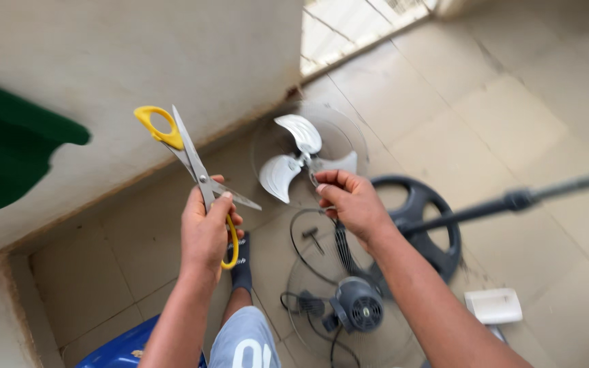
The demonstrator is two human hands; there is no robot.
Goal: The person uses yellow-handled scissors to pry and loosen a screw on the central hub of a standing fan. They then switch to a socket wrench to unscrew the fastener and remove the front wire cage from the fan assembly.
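My left hand [206, 232] grips a pair of yellow-handled scissors [192, 160], blades open, one handle loop sticking up to the left. My right hand [350, 201] pinches something small near the hub of a white three-bladed fan propeller [288, 167] lying on a round wire grille [339, 133]; what the fingers hold is too small to tell. On the tiled floor below lie the dark fan motor [357, 307] with its black cord and a second wire grille [308, 286].
A round black fan base [438, 232] with a dark pole [553, 187] stretches to the right. A white plastic part [492, 305] lies at lower right. A small screwdriver [313, 238] rests on the tiles. A wall stands at left, a blue seat [124, 347] and my leg below.
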